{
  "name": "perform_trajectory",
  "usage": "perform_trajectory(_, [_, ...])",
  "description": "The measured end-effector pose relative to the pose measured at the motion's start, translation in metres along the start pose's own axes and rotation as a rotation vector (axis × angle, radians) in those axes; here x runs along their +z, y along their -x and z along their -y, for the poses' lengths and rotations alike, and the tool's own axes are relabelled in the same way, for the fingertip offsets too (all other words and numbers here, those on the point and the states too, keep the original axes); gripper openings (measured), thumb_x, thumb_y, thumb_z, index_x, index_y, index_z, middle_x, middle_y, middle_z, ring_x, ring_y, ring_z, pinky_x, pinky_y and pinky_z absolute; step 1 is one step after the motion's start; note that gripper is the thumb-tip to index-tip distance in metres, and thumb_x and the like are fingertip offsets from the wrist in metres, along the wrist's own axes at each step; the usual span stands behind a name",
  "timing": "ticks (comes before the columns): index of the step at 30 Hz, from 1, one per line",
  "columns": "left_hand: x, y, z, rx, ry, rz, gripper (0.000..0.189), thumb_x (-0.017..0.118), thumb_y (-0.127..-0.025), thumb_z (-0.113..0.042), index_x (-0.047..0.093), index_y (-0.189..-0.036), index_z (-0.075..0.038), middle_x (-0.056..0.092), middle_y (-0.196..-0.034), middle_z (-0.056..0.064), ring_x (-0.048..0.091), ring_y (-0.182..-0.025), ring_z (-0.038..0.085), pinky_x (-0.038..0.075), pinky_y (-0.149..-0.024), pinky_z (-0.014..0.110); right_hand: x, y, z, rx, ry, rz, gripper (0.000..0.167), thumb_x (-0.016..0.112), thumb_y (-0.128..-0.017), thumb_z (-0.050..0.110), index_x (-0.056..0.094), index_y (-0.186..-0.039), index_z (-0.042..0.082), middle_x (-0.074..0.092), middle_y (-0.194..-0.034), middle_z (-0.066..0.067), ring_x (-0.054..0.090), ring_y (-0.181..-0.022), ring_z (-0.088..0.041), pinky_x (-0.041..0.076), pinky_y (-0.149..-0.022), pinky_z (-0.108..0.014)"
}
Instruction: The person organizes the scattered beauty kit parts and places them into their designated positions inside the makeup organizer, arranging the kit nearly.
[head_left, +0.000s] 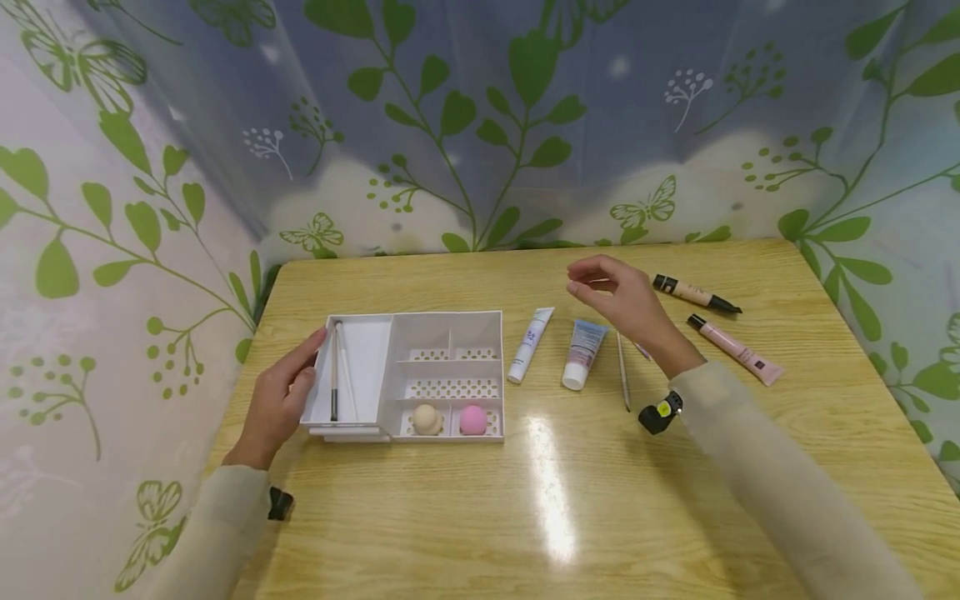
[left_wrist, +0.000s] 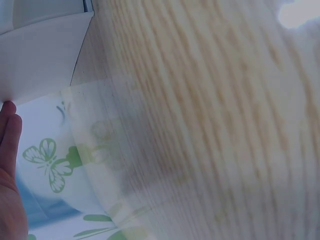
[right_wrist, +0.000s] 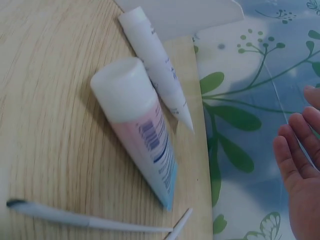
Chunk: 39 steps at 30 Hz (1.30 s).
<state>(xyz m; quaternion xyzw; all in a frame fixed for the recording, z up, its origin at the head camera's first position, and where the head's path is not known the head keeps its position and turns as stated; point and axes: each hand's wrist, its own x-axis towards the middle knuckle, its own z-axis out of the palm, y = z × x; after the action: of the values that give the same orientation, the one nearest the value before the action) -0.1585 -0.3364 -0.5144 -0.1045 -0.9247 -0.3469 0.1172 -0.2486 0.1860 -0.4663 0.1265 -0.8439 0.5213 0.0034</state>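
My left hand (head_left: pixel 276 400) rests its fingers against the left outer wall of a white compartment organizer (head_left: pixel 450 439). In the left wrist view, straight fingers touch the organizer's wall (left_wrist: pixel 40 55). Two slim makeup brushes (head_left: pixel 334 375) lie in its left tray; a beige makeup sponge (head_left: pixel 427 419) and a pink one (head_left: pixel 473 420) occupy the front compartments. Raised over the table, my right hand (head_left: pixel 630 304) holds nothing, its fingers loosely bent. Nearest below it are a blue-and-pink squeeze tube (head_left: pixel 584 354), a thin brush (head_left: pixel 624 372) and another slender stick (head_left: pixel 642 351) partly hidden by the forearm.
A slim white tube (head_left: pixel 532 343) lies right of the organizer. Farther right are a beige tube with black ends (head_left: pixel 690 292) and a pink tube with a black cap (head_left: pixel 738 348). Leaf-printed curtains (head_left: pixel 480 167) border the wooden table (head_left: pixel 420 517) behind and at the sides.
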Motion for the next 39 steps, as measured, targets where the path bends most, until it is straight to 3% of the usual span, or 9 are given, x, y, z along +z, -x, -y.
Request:
perform_trajectory(12, [0.0,0.001,-0.001,-0.016,-0.003,0.012,0.059,0.043,-0.108,-0.008,0.05,-0.165,-0.023,0.054,-0.166,0.011,0.06,-0.144,0.044,0.027,-0.108,0.001,-0.02,0.011,-0.022,0.093,0.064,-0.009,0.042,0.07,-0.107,0.041,0.07,-0.14,0.014,0.072,-0.139,-0.01,0.067,-0.126,-0.023,0.052,-0.102,-0.021])
perform_trajectory(22, [-0.001,0.0,-0.001,-0.031,-0.009,0.02,0.06,0.044,-0.108,-0.008,0.049,-0.166,-0.025,0.053,-0.167,0.009,0.058,-0.146,0.042,0.029,-0.112,0.004,-0.033,0.019,-0.045,0.101,0.125,0.016,0.041,0.067,-0.11,0.021,0.062,-0.147,0.003,0.067,-0.144,-0.022,0.064,-0.129,-0.035,0.053,-0.112,-0.053])
perform_trajectory(25, [0.0,0.0,0.0,-0.029,-0.005,0.018,0.06,0.044,-0.108,-0.007,0.05,-0.165,-0.025,0.054,-0.167,0.009,0.058,-0.147,0.042,0.029,-0.112,0.004,-0.035,0.022,-0.049,0.126,0.142,0.037,0.042,0.066,-0.11,0.018,0.06,-0.148,0.001,0.065,-0.145,-0.023,0.063,-0.129,-0.038,0.052,-0.113,-0.058])
perform_trajectory(30, [0.0,-0.001,0.0,-0.026,-0.002,0.02,0.06,0.044,-0.109,-0.008,0.049,-0.166,-0.025,0.053,-0.167,0.009,0.058,-0.147,0.042,0.029,-0.112,0.004,-0.036,0.026,-0.058,0.149,0.2,0.052,0.043,0.066,-0.11,0.016,0.059,-0.149,0.0,0.064,-0.147,-0.023,0.064,-0.13,-0.042,0.051,-0.113,-0.061])
perform_trajectory(34, [-0.001,0.0,0.0,-0.032,-0.01,0.026,0.059,0.044,-0.109,-0.009,0.048,-0.166,-0.026,0.052,-0.168,0.008,0.057,-0.148,0.041,0.038,-0.121,0.017,-0.036,0.028,-0.065,0.174,0.218,0.055,0.041,0.066,-0.111,0.018,0.06,-0.148,0.002,0.064,-0.147,-0.022,0.063,-0.132,-0.043,0.052,-0.113,-0.061])
perform_trajectory(39, [-0.001,0.0,0.0,-0.031,0.0,0.024,0.059,0.044,-0.11,-0.009,0.049,-0.166,-0.025,0.053,-0.167,0.009,0.057,-0.148,0.041,0.033,-0.118,0.01,-0.035,0.032,-0.074,0.182,0.243,0.069,0.039,0.063,-0.11,0.015,0.061,-0.147,0.002,0.064,-0.145,-0.022,0.065,-0.129,-0.043,0.057,-0.104,-0.059])
